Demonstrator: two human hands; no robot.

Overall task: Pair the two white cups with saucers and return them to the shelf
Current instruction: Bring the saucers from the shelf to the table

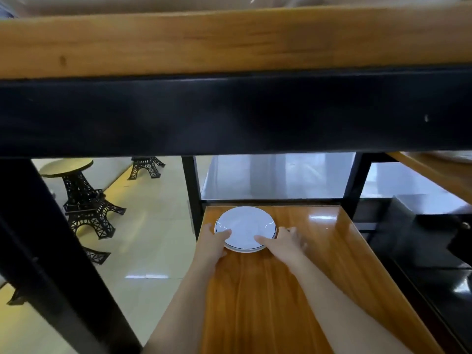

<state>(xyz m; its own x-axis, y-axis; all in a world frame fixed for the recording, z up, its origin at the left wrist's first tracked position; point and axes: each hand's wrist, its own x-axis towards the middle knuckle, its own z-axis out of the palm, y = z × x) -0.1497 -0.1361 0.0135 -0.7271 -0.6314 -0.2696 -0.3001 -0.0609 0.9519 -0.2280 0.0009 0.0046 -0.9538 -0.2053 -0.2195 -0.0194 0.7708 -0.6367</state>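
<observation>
Saucers (245,226), centre of frame: white, thin dark blue line ringing rim. Lower shelf board (293,290), lower centre: glossy orange-brown wood, darker grain streaks, pale glare patches. Upper shelf board (229,42), across top: lighter honey-tan wood, small dark knot at left. Frame bar (229,113) under it: black. Uprights (190,190): black. Floor (143,251), left: pale cream-yellow, glossy, white reflections. Stool (84,200), left: black lattice tower-pattern base, tan round top.

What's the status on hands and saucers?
Left hand and right hand gripping stacked saucers on lower shelf. No cups in view. Nothing blocking.
</observation>
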